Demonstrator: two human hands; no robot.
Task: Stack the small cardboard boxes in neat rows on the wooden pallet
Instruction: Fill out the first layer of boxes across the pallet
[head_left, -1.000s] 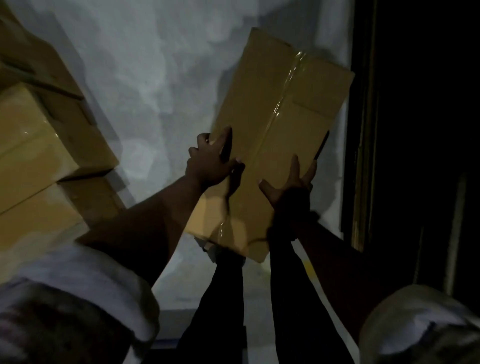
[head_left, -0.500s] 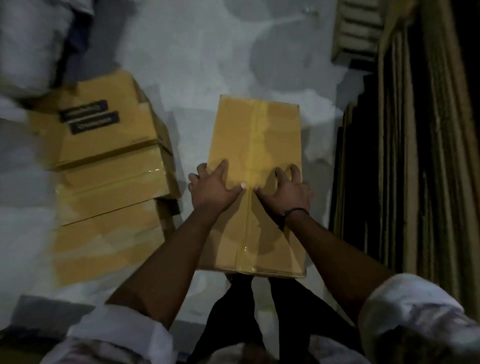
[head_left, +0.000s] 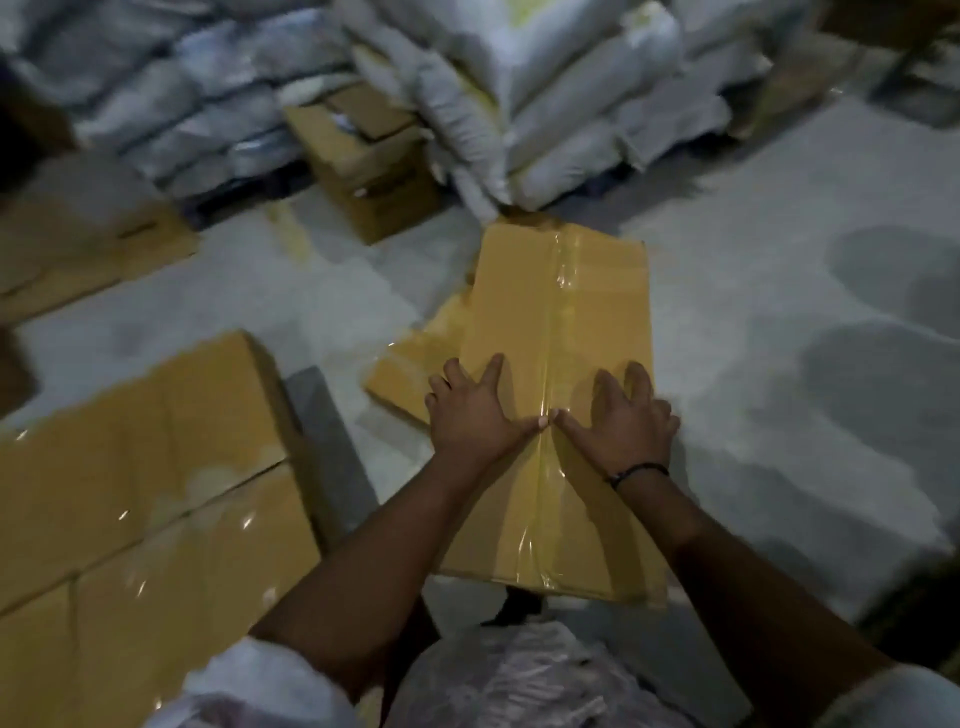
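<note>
Both grips lie spread and flat, left grip (head_left: 470, 415) and right grip (head_left: 623, 423), thumbs almost meeting over the clear tape seam (head_left: 553, 312) of a sealed cardboard box (head_left: 509, 312). The box runs away from the fingertips and back under the wrists; whether it rests on anything cannot be told. Stacked boxes (head_left: 130, 441) sit beyond the left grip's outer side, and no pallet is visible. The box looks stiff-walled and fairly light, its tape probably slick. The long side edges just outside each grip seem the surer hold.
</note>
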